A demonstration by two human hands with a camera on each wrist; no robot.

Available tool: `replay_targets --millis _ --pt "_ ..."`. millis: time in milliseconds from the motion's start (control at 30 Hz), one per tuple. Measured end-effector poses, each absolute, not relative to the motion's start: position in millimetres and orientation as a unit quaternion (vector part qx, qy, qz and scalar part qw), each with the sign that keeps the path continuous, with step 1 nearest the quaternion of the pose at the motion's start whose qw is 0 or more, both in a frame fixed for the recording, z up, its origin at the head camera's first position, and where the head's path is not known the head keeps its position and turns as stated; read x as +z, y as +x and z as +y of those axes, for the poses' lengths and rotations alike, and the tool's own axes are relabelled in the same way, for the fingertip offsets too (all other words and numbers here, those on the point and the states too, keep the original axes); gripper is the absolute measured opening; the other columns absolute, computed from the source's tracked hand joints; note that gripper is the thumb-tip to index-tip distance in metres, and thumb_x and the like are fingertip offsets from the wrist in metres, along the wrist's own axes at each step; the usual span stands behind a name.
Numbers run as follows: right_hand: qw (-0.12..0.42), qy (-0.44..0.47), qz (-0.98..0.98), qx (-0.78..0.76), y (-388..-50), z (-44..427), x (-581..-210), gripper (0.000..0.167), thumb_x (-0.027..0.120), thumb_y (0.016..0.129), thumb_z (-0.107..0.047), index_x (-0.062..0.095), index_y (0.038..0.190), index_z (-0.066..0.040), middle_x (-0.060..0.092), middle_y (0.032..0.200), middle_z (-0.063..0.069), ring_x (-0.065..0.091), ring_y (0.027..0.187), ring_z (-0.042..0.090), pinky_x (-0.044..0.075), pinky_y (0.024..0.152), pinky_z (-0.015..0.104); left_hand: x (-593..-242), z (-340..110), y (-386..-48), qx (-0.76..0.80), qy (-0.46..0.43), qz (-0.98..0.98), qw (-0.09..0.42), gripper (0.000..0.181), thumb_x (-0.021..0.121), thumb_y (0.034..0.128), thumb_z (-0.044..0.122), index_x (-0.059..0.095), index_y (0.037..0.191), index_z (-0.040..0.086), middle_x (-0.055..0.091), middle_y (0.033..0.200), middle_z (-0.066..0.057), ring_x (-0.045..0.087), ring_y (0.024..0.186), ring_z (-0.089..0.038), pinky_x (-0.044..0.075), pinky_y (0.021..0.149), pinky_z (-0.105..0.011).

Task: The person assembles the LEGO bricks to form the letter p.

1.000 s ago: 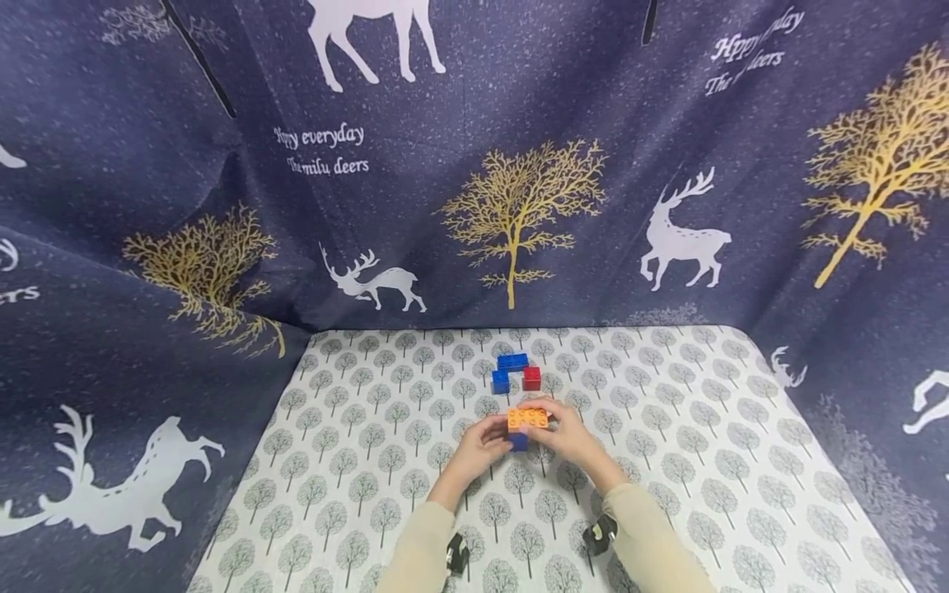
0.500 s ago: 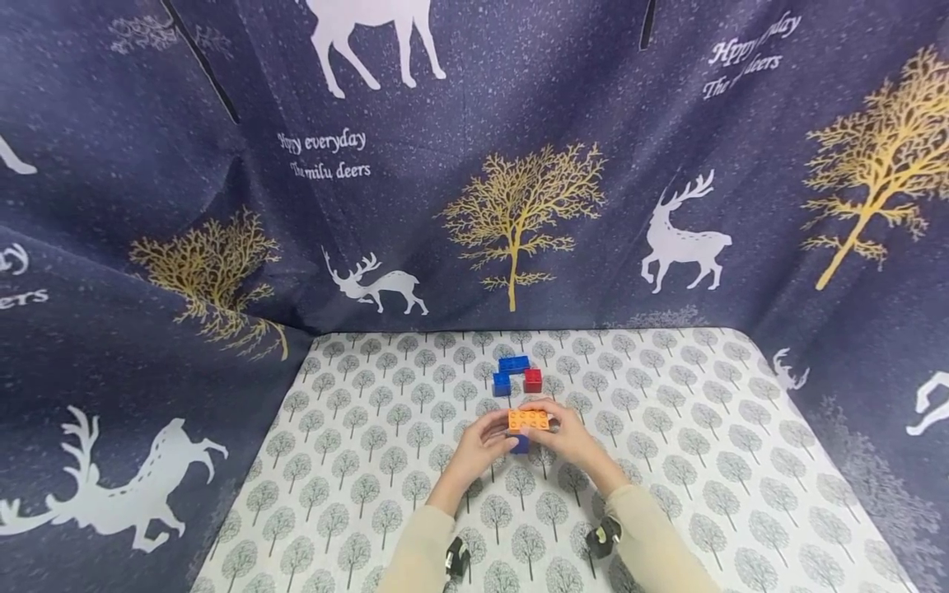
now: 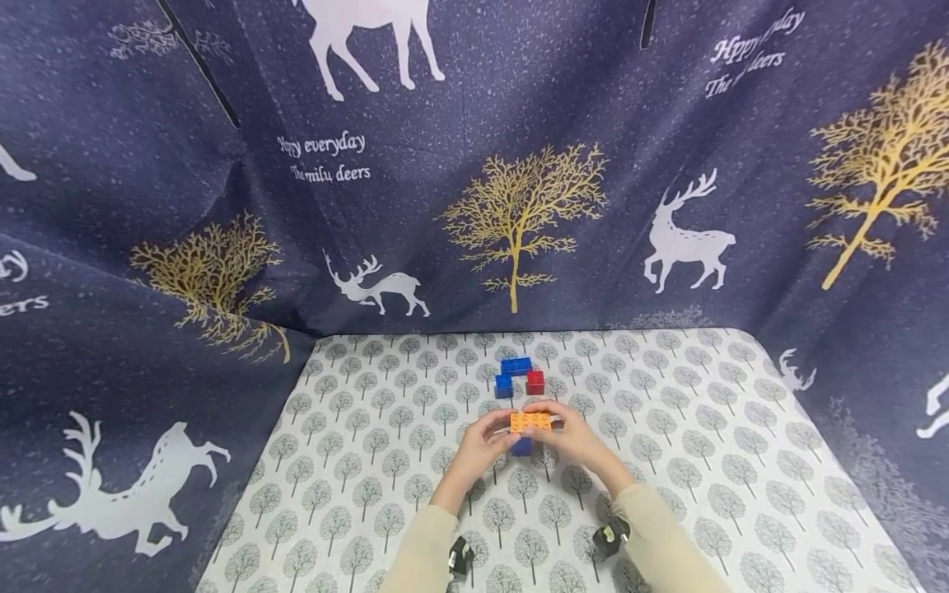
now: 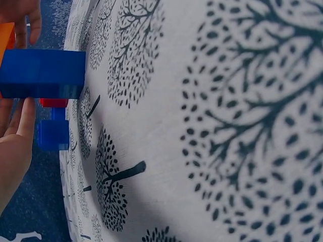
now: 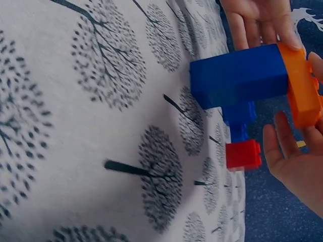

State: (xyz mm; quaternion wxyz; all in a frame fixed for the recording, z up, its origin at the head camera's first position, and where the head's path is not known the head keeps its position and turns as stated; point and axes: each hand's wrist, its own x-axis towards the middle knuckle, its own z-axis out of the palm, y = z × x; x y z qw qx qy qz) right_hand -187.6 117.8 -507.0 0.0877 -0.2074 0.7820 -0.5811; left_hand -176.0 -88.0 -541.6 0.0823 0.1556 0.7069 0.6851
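1. Head view, from the left: the left hand [image 3: 478,449] curls its fingers round the upper left side of the tall blue block [image 3: 522,447], thumb at the front; the grip looks light.
2. Farther off on the tree-print cloth [image 3: 363,461] lie a small blue brick [image 3: 504,387] and a long blue brick [image 3: 516,366].
3. The tall blue block is upright between the hands and should handle as hard, light plastic: stiff, a little slick, hardly fragile. Its flat sides offer the best hold, low down, clear of the joint. Whether its foot rests on the cloth or hangs just above is hard to tell.
4. The orange brick [image 3: 530,422] lies across its top, overhanging to the right. Being rigid too, it is best taken by its long front and back faces; a push on the overhang could tip it.
5. The red brick [image 3: 535,383] lies beyond, near the two blue ones.
6. The right hand [image 3: 582,445] pinches the orange brick, thumb in front, fingers behind, parted just its width.
7. Left wrist view gives the block's height, which the head view foreshortens.
8. Right wrist view shows the orange-blue seam and overhang side-on; only the head view shows the full studded top.
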Motion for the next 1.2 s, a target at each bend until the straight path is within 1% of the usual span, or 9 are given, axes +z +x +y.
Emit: replay_targets --millis 133,233,333,467,667,900,967,1067,1200 --pt "0.089 -0.215 0.779 -0.582 -194.4 121.1 -504.6 0.032 0.061 0.094 -0.008 0.058 0.122 0.007 0.058 0.123 0.027 0.061 0.098 0.03 0.055 0.082 0.028 -539.1 -88.1 -176.1 0.683 0.15 0.71 0.081 0.044 0.066 0.0898 0.007 0.052 0.129 -0.006 0.055 0.131 -0.023 0.048 0.125 -0.04 0.041 0.107 -0.046" --pt "0.086 -0.211 0.781 -0.581 -206.7 124.5 -512.2 0.03 0.059 0.096 -0.011 0.059 0.122 0.003 0.06 0.122 0.024 0.063 0.101 0.031 0.056 0.083 0.029 -540.0 -87.9 -176.6 0.683 0.146 0.712 0.077 0.042 0.066 0.0892 0.006 0.053 0.128 -0.005 0.056 0.129 -0.024 0.049 0.123 -0.041 0.041 0.107 -0.047" --pt "0.082 -0.217 0.78 -0.581 -220.0 126.9 -519.6 0.032 0.057 0.097 -0.015 0.058 0.125 0.003 0.06 0.123 0.023 0.063 0.103 0.034 0.057 0.085 0.034 -541.4 -88.1 -177.0 0.681 0.144 0.714 0.075 0.041 0.066 0.089 0.005 0.054 0.127 -0.004 0.057 0.128 -0.023 0.05 0.122 -0.041 0.043 0.106 -0.044" --pt "0.081 -0.224 0.775 -0.585 -234.7 127.7 -518.9 0.037 0.058 0.097 -0.017 0.055 0.128 0.003 0.06 0.124 0.023 0.06 0.11 0.038 0.054 0.094 0.04 -542.3 -88.5 -177.4 0.679 0.146 0.716 0.076 0.042 0.066 0.0887 0.004 0.054 0.128 -0.005 0.057 0.127 -0.022 0.051 0.122 -0.038 0.045 0.105 -0.038" --pt "0.086 -0.244 0.774 -0.578 -254.4 122.6 -510.5 0.041 0.061 0.095 -0.013 0.052 0.132 0.002 0.059 0.125 0.023 0.059 0.111 0.037 0.052 0.097 0.042 -539.4 -88.3 -177.8 0.675 0.147 0.72 0.071 0.041 0.066 0.0882 0.003 0.055 0.127 -0.005 0.059 0.126 -0.02 0.053 0.121 -0.036 0.043 0.106 -0.043" --pt "0.12 -0.246 0.782 -0.56 -274.6 112.1 -508.4 0.047 0.061 0.093 -0.005 0.046 0.137 0.003 0.051 0.133 0.029 0.052 0.118 0.045 0.054 0.093 0.045 -537.0 -87.8 -178.8 0.671 0.148 0.723 0.071 0.04 0.066 0.0887 0.004 0.055 0.127 -0.005 0.058 0.126 -0.021 0.054 0.12 -0.035 0.043 0.107 -0.044" --pt "0.128 -0.244 0.789 -0.549 -279.1 109.8 -509.7 0.048 0.061 0.093 -0.006 0.046 0.138 0.002 0.05 0.135 0.028 0.051 0.12 0.045 0.054 0.093 0.045 -537.5 -87.6 -179.0 0.671 0.155 0.722 0.069 0.04 0.066 0.089 0.004 0.055 0.127 -0.006 0.058 0.126 -0.022 0.054 0.12 -0.035 0.042 0.107 -0.045" --pt "0.14 -0.231 0.802 -0.532 -284.1 106.5 -511.3 0.051 0.064 0.092 -0.01 0.047 0.14 -0.004 0.051 0.137 0.023 0.049 0.123 0.042 0.052 0.097 0.044 -538.3 -87.4 -178.7 0.673 0.157 0.719 0.068 0.041 0.067 0.0884 0.003 0.055 0.127 -0.005 0.058 0.126 -0.022 0.054 0.12 -0.036 0.042 0.107 -0.047" --pt "0.15 -0.219 0.808 -0.525 -290.8 101.4 -517.3 0.054 0.067 0.091 -0.014 0.047 0.14 -0.006 0.05 0.139 0.019 0.048 0.126 0.041 0.05 0.099 0.044 -539.6 -87.3 -178.5 0.673 0.151 0.721 0.068 0.041 0.067 0.0877 0.004 0.056 0.127 -0.003 0.058 0.126 -0.02 0.054 0.12 -0.035 0.041 0.107 -0.047"
